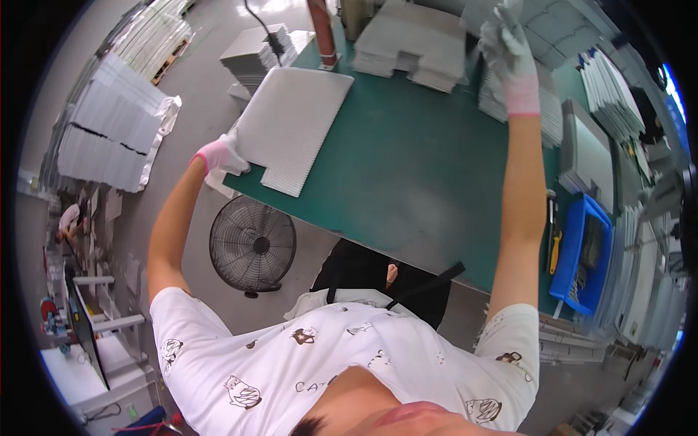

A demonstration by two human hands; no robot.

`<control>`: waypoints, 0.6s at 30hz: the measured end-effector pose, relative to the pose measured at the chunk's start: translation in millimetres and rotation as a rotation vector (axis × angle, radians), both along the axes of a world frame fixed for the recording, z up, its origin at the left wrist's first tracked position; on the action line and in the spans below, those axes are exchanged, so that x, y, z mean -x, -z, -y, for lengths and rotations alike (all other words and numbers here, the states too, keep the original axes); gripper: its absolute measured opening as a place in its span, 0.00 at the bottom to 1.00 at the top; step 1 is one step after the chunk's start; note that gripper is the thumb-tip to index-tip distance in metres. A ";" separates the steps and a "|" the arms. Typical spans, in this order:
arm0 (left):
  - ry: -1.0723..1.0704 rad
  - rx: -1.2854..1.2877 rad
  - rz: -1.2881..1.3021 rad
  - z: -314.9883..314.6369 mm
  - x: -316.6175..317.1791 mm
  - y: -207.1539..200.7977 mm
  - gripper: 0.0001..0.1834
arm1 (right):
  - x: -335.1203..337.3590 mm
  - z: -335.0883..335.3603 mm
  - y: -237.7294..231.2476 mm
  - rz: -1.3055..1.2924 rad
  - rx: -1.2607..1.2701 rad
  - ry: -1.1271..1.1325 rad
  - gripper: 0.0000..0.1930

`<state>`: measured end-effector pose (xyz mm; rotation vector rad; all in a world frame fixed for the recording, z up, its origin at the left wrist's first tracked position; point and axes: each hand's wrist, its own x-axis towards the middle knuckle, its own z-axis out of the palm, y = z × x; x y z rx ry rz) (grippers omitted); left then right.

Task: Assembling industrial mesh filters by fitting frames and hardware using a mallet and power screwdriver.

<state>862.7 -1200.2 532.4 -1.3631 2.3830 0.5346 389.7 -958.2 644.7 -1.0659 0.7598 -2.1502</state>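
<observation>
A light grey sheet with a finely ribbed surface and a notched corner (297,120) lies on the left end of the green-topped table (407,167). My left hand (224,154), in a white glove with a pink cuff, is closed at its left edge; part of the fingers is hidden. My right hand (511,62), gloved alike, reaches to the far right with fingers stretched out. Below and beside it is a stack of grey ribbed sheets (550,109). Some whitish translucent material (474,13) shows by its fingertips, and I cannot make out whether they touch it.
Another stack of notched sheets (414,36) stands at the table's far side, near a reddish post (321,33). A blue bin (576,291) with tools is at the right. A black floor fan (253,245) stands by the near left edge. Sheet piles (109,116) fill the left.
</observation>
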 end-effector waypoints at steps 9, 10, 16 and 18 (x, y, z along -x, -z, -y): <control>-0.217 -0.094 -0.348 53.4 -34.5 9.6 0.57 | -86.0 -173.9 44.7 -0.053 -0.105 0.032 0.31; -0.209 -0.107 -0.378 59.8 -38.8 2.9 0.58 | -87.4 -189.9 44.7 -0.111 -0.137 0.052 0.31; -0.014 0.053 -0.694 -6.2 -1.0 -138.0 0.43 | -93.4 -269.2 55.7 -0.030 -0.068 0.318 0.29; 0.052 -0.041 -0.827 -51.8 -0.2 -152.8 0.40 | -101.5 -280.5 45.1 0.014 -0.074 0.373 0.30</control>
